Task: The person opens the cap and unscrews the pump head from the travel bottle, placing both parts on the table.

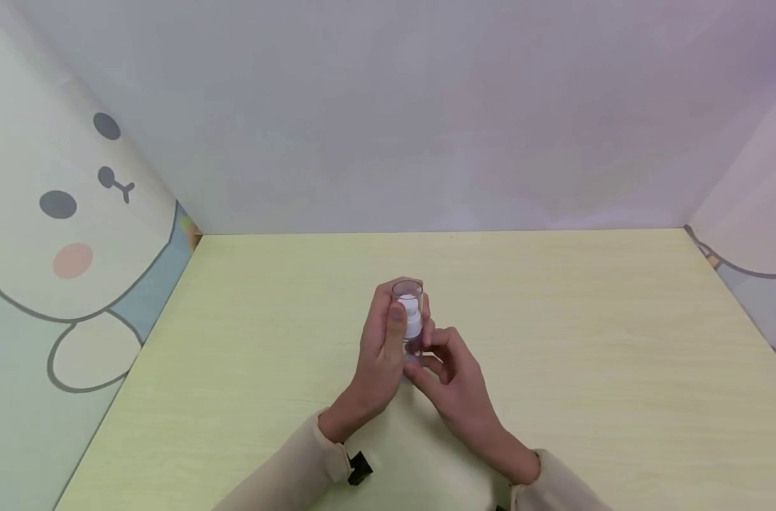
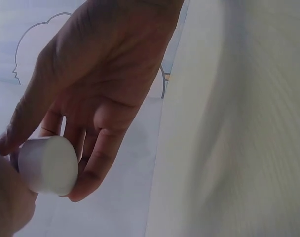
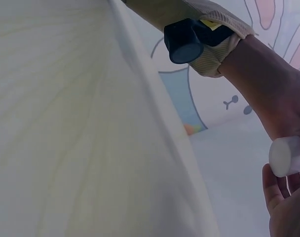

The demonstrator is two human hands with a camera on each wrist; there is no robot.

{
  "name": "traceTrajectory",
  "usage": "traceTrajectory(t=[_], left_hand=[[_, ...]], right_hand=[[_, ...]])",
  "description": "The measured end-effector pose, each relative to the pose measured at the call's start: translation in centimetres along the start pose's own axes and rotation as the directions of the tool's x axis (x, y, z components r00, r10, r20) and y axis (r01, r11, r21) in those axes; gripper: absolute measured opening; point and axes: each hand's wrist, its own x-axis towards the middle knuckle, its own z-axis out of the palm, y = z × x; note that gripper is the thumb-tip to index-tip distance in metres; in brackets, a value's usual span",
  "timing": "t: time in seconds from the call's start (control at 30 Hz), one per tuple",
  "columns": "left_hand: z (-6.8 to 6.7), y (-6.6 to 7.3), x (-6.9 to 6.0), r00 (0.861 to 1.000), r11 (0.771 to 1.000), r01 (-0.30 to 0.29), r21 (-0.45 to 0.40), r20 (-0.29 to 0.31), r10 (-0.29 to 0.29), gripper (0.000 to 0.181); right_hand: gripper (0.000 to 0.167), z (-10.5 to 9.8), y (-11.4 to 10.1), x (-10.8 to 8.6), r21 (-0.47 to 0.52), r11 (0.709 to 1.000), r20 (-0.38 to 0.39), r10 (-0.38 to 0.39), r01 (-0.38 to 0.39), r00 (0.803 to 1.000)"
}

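Note:
A small clear pump bottle with a white pump head under a clear cap is held upright above the table. My left hand grips its upper part, the thumb along the near side and the fingers wrapped behind. Low on the bottle, my right hand pinches it between thumb and curled fingers. The left wrist view shows the bottle's round white bottom end below the left palm. From the right wrist, the same white end appears beside the right hand's fingers.
A pale yellow-green table spreads beneath both hands. Behind it rises a plain light wall, with cartoon-printed panels at the sides. A black wrist camera sits at the left sleeve.

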Motion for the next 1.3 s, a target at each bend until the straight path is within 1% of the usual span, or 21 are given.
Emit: traceTrajectory(t=[0.1, 0.23, 0.3, 0.37, 0.47, 0.57, 0.67, 0.8, 0.9, 1.07, 1.17, 1.3], left_hand=[[-0.2, 0.2, 0.2, 1.000, 0.999, -0.018, 0.028, 0.001, 0.018, 0.037], [-0.5, 0.3, 0.5, 0.999, 0.999, -0.037, 0.030, 0.005, 0.037, 0.038], [-0.7, 0.4, 0.6, 0.999, 0.999, -0.042, 0.033, 0.002, 0.042, 0.037], [-0.9, 0.6, 0.7, 0.999, 0.999, -0.039, 0.039, -0.007, 0.039, 0.037], [-1.3, 0.7, 0.9, 0.999, 0.999, -0.028, 0.044, -0.015, 0.028, 0.037], [-1.7, 0.9, 1.0, 0.999, 0.999, -0.024, 0.043, -0.020, 0.025, 0.038], [-2.4, 1.0, 1.3, 0.999, 0.998, -0.032, 0.052, -0.029, 0.034, 0.042], [-3.5, 1.2, 1.6, 0.998, 0.997, -0.051, 0.054, -0.039, 0.053, 0.054], [-4.4, 1.3, 1.6, 0.997, 0.996, -0.067, 0.060, -0.032, 0.069, 0.059], [-5.6, 1.4, 1.3, 0.997, 0.991, -0.073, 0.117, -0.027, 0.076, 0.052], [-6.2, 1.6, 1.1, 0.996, 0.986, -0.064, 0.155, -0.047, 0.072, 0.044], [-7.0, 1.8, 0.8, 0.995, 0.978, -0.050, 0.204, -0.079, 0.067, 0.043]], right_hand=[[0.034, -0.4, -0.2, 0.2, -0.025, 0.999, 0.011, 0.029, -0.028, 1.000], [0.039, -0.9, -0.2, 0.1, -0.080, 0.994, 0.035, 0.074, -0.071, 0.997], [0.041, -1.1, -0.1, 0.0, -0.113, 0.990, 0.054, 0.084, -0.078, 0.995], [0.043, -1.4, 0.0, -0.1, -0.151, 0.987, 0.079, 0.073, -0.060, 0.994], [0.044, -1.8, 0.2, -0.1, -0.200, 0.980, 0.107, 0.032, -0.010, 0.994], [0.043, -2.3, 0.2, -0.1, -0.230, 0.973, 0.121, -0.001, 0.029, 0.993], [0.045, -2.7, 0.0, -0.2, -0.243, 0.969, 0.116, -0.002, 0.030, 0.993], [0.046, -3.1, -0.2, -0.2, -0.263, 0.964, 0.105, 0.001, 0.027, 0.995], [0.046, -3.3, -0.3, -0.3, -0.279, 0.960, 0.097, -0.005, 0.032, 0.995], [0.047, -3.7, -0.3, -0.3, -0.315, 0.948, 0.093, -0.020, 0.048, 0.995], [0.047, -4.0, -0.2, -0.3, -0.322, 0.946, 0.093, -0.014, 0.043, 0.996], [0.049, -4.4, -0.2, -0.5, -0.332, 0.943, 0.088, -0.007, 0.036, 0.996]])
